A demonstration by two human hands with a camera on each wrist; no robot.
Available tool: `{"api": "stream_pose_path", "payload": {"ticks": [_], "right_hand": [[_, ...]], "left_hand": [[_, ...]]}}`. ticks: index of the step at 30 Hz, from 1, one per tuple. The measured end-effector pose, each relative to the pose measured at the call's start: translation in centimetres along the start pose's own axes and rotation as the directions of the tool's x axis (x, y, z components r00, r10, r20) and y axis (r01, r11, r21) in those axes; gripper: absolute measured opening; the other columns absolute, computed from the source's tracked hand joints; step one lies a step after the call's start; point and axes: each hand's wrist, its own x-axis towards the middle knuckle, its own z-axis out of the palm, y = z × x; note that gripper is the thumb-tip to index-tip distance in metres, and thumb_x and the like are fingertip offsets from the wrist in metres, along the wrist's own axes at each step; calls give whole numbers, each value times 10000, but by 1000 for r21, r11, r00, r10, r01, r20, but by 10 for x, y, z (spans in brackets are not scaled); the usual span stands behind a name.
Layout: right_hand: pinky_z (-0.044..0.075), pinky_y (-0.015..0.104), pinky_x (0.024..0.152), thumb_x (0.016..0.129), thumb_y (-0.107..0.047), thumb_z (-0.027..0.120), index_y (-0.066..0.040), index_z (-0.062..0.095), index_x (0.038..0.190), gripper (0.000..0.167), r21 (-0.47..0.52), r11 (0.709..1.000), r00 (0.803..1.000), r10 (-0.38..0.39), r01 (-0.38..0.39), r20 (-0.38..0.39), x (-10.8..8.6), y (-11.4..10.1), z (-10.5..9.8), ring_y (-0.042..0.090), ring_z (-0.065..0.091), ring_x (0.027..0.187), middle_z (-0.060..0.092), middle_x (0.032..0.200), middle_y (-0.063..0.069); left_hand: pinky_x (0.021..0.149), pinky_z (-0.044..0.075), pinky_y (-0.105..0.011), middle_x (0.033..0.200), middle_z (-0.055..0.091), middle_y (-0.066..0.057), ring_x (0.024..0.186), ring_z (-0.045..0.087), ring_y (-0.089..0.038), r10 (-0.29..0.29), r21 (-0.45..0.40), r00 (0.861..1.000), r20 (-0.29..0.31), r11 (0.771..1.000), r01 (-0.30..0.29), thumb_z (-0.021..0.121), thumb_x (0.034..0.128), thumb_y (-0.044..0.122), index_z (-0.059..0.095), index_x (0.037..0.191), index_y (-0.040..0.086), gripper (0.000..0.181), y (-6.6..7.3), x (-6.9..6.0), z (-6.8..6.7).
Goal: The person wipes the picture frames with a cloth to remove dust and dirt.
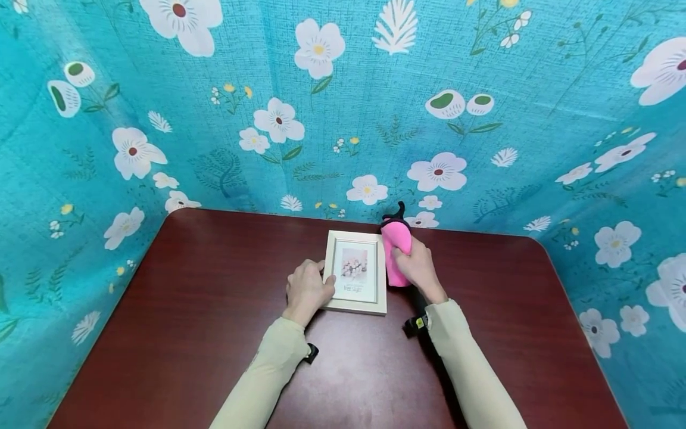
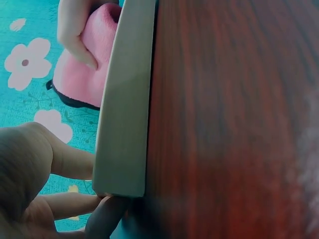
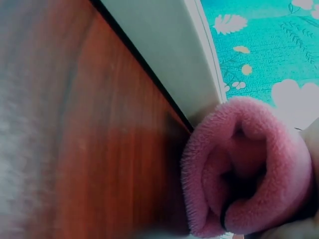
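Observation:
A cream picture frame with a small floral print lies face up on the table. My left hand grips its left edge near the lower corner, the thumb on top. In the left wrist view, fingers touch the end of the frame's side. My right hand clutches a pink plush cloth with black trim and a black loop at its far end. The cloth lies against the frame's right side. In the right wrist view the cloth is bunched into a hollow roll touching the frame.
The dark red-brown table has rounded far corners. A turquoise floral cloth hangs behind it and along both sides. Black wrist straps with small devices sit on both forearms.

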Motion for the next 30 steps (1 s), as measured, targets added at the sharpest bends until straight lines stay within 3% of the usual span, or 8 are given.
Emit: {"api": "stream_pose_path", "payload": {"ticks": [5, 10, 13, 20, 30], "right_hand": [[553, 445, 774, 999, -239, 633, -38, 651, 1166, 262, -41, 999, 1000, -12, 12, 2, -9, -2, 1, 327, 648, 849, 716, 1021, 206], [554, 454, 771, 999, -238, 640, -60, 647, 1124, 217, -57, 998, 1000, -8, 7, -11, -13, -2, 2, 315, 643, 832, 711, 994, 185], [561, 473, 790, 998, -239, 632, -55, 645, 1184, 262, -58, 998, 1000, -5, 4, -15, -14, -2, 4, 326, 650, 857, 723, 1039, 198], [546, 476, 774, 988, -226, 631, -42, 639, 1233, 306, -36, 999, 1000, 2, -3, -26, -19, -4, 6, 327, 645, 848, 731, 1052, 214], [545, 409, 714, 993, -215, 634, -46, 636, 1196, 264, -19, 1000, 1000, 10, -10, -20, -30, -6, 6, 297, 635, 804, 712, 1014, 206]], "left_hand": [[981, 539, -602, 1384, 682, -90, 1246, 630, -488, -12, -25, 1000, 18, 1000, 12, 754, 971, 371, 705, 1430, 168, 504, -2, 3, -3], [1003, 526, -610, 1405, 676, -107, 1264, 624, -478, 37, -64, 998, 47, 997, -34, 747, 976, 357, 697, 1433, 140, 508, -7, 5, -5], [1022, 518, -616, 1411, 669, -123, 1274, 628, -456, 60, -81, 996, 63, 995, -54, 724, 996, 327, 680, 1446, 120, 497, -9, 6, -6], [1221, 342, -626, 1493, 623, -114, 1396, 553, -409, 45, -154, 993, 114, 988, -27, 663, 1054, 273, 659, 1465, 128, 436, -13, 7, -6], [1174, 405, -585, 1433, 666, -83, 1366, 582, -386, 18, -140, 996, 88, 990, -6, 691, 1028, 297, 688, 1442, 171, 433, -12, 9, -7]]}}
